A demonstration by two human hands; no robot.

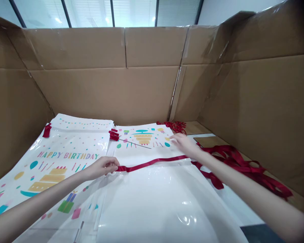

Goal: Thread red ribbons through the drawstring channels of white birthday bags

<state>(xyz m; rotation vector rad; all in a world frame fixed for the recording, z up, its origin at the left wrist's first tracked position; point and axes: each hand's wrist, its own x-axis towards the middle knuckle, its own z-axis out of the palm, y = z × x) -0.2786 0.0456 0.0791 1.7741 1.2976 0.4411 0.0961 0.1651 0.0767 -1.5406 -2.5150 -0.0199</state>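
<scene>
1. The left hand has its fingers curled in tight, pinching the near end of a red ribbon between thumb and fingertips.
2. Its forearm comes in low from the bottom left, crossing a "HAPPY BIRTHDAY" bag that lies flat on the bench – the hand itself sits at that bag's right edge.
3. The red ribbon runs taut and nearly straight from the left hand across to the right hand, rising slightly to the right, over a glossy white bag spread in front of the person.
4. The right hand lies palm-down with its fingers stretched forward and only slightly spread, resting on the cake-printed bag at the far end of the ribbon – whether it grips the ribbon I cannot tell.
5. Its arm reaches in from the bottom right, almost straight.
6. Just right of that arm lies a loose pile of red ribbons, and cardboard walls stand around the bench.
</scene>
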